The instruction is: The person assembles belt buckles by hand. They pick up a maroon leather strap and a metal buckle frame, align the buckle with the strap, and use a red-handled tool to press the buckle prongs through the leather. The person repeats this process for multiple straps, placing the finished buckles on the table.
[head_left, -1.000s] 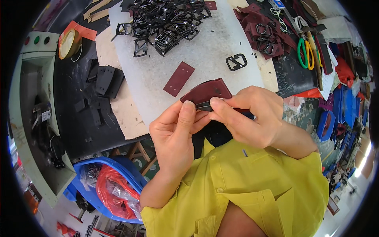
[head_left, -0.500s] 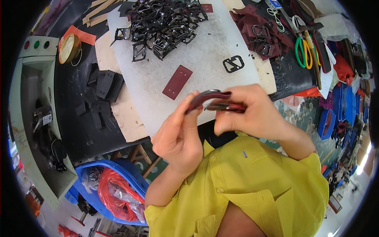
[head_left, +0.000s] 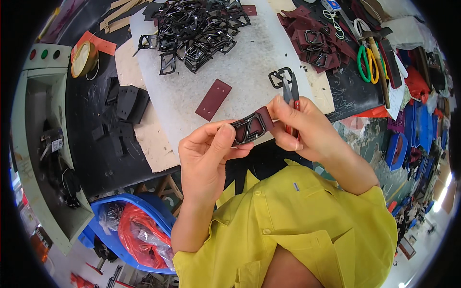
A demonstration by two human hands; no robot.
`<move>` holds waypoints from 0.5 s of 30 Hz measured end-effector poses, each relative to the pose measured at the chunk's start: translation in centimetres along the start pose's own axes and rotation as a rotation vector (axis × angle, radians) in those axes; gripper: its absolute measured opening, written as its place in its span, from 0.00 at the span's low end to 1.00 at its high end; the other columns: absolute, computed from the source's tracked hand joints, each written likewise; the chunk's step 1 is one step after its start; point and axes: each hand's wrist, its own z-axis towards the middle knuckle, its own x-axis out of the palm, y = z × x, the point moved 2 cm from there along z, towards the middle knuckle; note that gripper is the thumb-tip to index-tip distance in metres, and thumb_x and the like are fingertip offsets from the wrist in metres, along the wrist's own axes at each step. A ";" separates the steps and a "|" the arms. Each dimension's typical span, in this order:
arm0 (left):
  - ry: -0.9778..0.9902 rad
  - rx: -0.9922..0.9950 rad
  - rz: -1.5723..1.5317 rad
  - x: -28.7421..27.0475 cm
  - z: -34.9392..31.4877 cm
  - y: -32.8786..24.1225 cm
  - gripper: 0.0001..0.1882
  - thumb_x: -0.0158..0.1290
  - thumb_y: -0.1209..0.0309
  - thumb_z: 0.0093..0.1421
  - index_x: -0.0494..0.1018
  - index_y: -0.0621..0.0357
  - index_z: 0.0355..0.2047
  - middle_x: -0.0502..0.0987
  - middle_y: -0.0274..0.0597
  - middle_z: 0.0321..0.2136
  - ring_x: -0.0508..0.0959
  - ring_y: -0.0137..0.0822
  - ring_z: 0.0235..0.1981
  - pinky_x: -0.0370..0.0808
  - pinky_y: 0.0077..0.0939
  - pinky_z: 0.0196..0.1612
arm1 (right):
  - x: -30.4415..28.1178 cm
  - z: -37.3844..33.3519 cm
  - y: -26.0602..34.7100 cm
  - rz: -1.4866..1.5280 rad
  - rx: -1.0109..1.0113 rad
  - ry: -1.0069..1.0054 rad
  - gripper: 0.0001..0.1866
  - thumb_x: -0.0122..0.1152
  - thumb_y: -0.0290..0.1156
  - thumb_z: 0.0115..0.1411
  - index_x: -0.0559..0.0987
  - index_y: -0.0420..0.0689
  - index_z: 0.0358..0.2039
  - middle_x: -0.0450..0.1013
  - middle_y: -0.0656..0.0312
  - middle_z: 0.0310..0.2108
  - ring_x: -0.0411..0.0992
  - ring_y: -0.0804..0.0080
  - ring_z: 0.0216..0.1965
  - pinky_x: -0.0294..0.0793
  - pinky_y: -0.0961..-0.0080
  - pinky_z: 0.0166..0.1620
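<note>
Between the thumb and fingers of my left hand (head_left: 207,149) is a maroon strip with a black metal buckle (head_left: 249,128) lying on it. My right hand (head_left: 306,126) is closed around red-handled scissors (head_left: 294,91), blades pointing away from me. Its fingertips also touch the right end of the strip. Beyond the blades, a loose black buckle (head_left: 282,77) lies on the white sheet. A flat maroon piece with small holes (head_left: 213,100) lies to the left of it. A large heap of black buckles (head_left: 197,33) covers the far part of the sheet.
Maroon pieces with buckles (head_left: 314,43) are piled at the far right, near green and yellow-handled scissors (head_left: 367,62). Black pieces (head_left: 126,108) lie on the left of the table, beside a round yellowish container (head_left: 84,60). Below stands a blue bin (head_left: 108,204) holding red plastic.
The strip has turned from edge-on to face up, showing the buckle on it. My right hand has turned, so the scissors now point away from me. My left hand shifted slightly left.
</note>
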 end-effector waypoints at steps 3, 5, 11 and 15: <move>-0.006 -0.035 -0.046 0.0 0.2 0.4 0.11 0.50 0.71 0.61 0.72 0.70 0.35 0.77 0.47 0.30 0.79 0.31 0.27 0.78 0.20 0.31 | 0.1 -0.1 0.0 0.021 0.014 0.026 0.11 0.56 0.35 0.60 0.75 0.39 0.30 0.63 0.70 0.14 0.54 0.88 0.11 0.47 0.88 0.14; 0.015 -0.054 -0.063 -0.1 0.3 0.8 0.10 0.51 0.71 0.61 0.73 0.69 0.33 0.77 0.46 0.29 0.78 0.29 0.25 0.76 0.18 0.29 | 0.0 -0.1 -0.4 -0.037 -0.011 0.050 0.10 0.55 0.33 0.60 0.74 0.36 0.33 0.66 0.67 0.18 0.53 0.88 0.12 0.47 0.88 0.14; -0.136 0.337 0.631 0.9 1.0 -0.3 0.08 0.56 0.71 0.56 0.73 0.65 0.33 0.76 0.41 0.24 0.75 0.26 0.21 0.72 0.18 0.26 | 0.7 -0.7 1.2 -0.627 -0.447 -0.232 0.06 0.61 0.31 0.55 0.78 0.42 0.26 0.66 0.73 0.17 0.58 0.92 0.18 0.56 0.89 0.21; -0.345 0.792 1.097 0.0 5.7 -3.7 0.13 0.61 0.72 0.49 0.74 0.63 0.34 0.76 0.42 0.23 0.75 0.33 0.22 0.72 0.24 0.28 | -3.8 1.6 6.8 -0.548 -0.534 -0.382 0.09 0.60 0.37 0.56 0.78 0.46 0.27 0.66 0.75 0.16 0.57 0.90 0.14 0.52 0.90 0.17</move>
